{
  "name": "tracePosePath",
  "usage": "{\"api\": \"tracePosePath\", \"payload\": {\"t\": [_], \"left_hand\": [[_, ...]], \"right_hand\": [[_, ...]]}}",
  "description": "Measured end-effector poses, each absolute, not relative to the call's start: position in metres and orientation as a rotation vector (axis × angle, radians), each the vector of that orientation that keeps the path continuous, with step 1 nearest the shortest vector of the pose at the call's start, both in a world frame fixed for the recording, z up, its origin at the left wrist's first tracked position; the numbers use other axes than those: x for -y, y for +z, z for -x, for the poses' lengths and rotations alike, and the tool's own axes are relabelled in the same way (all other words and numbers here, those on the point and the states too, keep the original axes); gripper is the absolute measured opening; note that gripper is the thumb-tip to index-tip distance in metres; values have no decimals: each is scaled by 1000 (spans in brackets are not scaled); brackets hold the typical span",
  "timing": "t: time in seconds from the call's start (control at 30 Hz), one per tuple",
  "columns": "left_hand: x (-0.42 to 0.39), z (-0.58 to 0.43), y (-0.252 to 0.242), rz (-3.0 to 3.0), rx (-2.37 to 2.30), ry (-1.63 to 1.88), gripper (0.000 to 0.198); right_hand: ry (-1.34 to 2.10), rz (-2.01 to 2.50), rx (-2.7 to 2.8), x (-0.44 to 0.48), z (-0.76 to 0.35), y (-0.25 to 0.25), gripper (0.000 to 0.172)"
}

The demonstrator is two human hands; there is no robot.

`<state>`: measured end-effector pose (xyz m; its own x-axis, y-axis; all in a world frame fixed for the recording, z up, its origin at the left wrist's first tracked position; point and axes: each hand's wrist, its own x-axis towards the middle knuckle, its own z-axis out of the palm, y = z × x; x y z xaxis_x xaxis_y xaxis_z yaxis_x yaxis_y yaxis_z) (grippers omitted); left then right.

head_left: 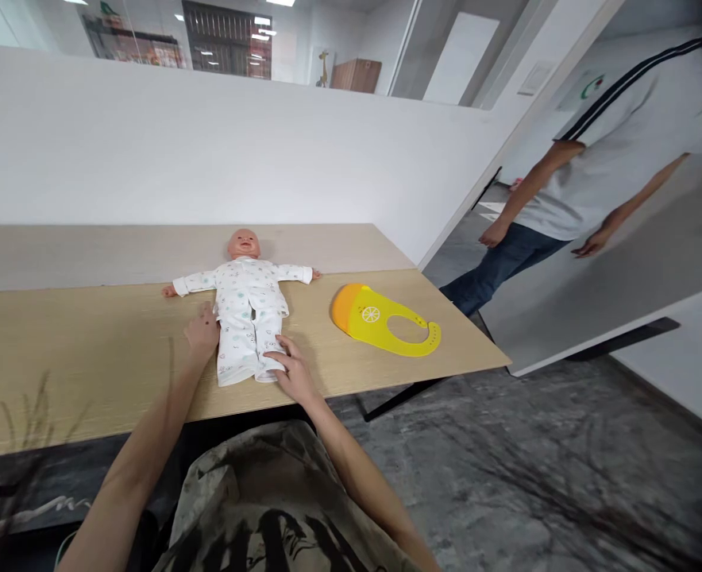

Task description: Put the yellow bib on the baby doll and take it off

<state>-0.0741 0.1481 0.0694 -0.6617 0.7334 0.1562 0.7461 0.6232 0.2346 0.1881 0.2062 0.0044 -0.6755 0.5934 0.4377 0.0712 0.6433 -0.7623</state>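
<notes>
A baby doll (244, 245) lies on its back on the wooden table (106, 334), head toward the wall and arms spread. It wears a white patterned pajama top (249, 286) and matching pajama pants (237, 349). Beside the doll's hip, at the left edge of the clothes, rests my left hand (202, 330), its fingers partly hidden against the fabric. My right hand (291, 368) touches the right pant leg near the hem, with fingers stretched out and apart. To the right lies a yellow bib (380, 322) with an orange pocket and a white citrus print.
Past the table's right end, a person in a white shirt (619, 143) and jeans stands in the doorway. A white wall (208, 151) with a window above runs along the table's back. The table's front edge is close to my lap.
</notes>
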Motion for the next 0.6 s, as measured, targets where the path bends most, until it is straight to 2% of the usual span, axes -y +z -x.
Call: {"api": "tracePosePath", "payload": {"t": [0.17, 0.3, 0.47, 0.6], "left_hand": [[-137, 73, 67, 1223, 2808, -466, 57], [-135, 74, 65, 1195, 2812, -504, 57], [-141, 78, 63, 1118, 2853, -571, 56], [-142, 79, 60, 1068, 2851, -673, 57]], "right_hand": [[984, 472, 2078, -198, -194, 6, 36], [1062, 543, 1860, -201, -219, 3, 45], [1432, 901, 993, -236, -281, -5, 56], [1672, 837, 618, -261, -314, -4, 29]]}}
